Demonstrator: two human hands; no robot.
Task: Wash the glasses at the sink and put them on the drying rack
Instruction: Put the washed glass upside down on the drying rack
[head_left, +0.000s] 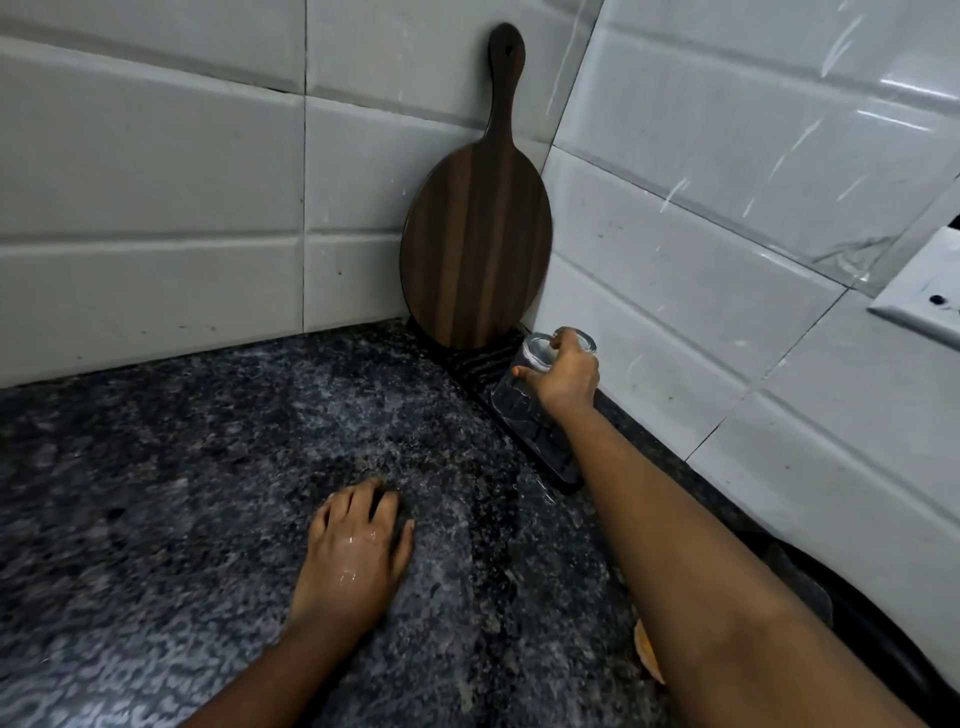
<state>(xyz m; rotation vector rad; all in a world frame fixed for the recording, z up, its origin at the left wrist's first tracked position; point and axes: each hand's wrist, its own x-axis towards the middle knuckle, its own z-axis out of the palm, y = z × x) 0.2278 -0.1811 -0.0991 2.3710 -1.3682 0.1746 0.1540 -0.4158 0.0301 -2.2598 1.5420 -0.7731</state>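
My right hand (566, 376) reaches into the counter's far corner and grips a clear drinking glass (519, 387) held upside down over the black ribbed drying rack (550, 457) that runs along the right wall. The glass's base points up toward the wall, and its rim is just above or on the rack; I cannot tell which. A second clear glass (584, 340) shows behind my fingers. My left hand (358, 551), wet and shiny, rests palm down on the dark speckled granite counter (208, 493) with its fingers bent at the tips, holding nothing.
A dark wooden paddle-shaped cutting board (478, 244) leans upright in the tiled corner, its foot on the rack's far end. White tiles cover both walls. A white switch plate (924, 291) sits on the right wall. An orange scrap (647, 654) lies under my right forearm.
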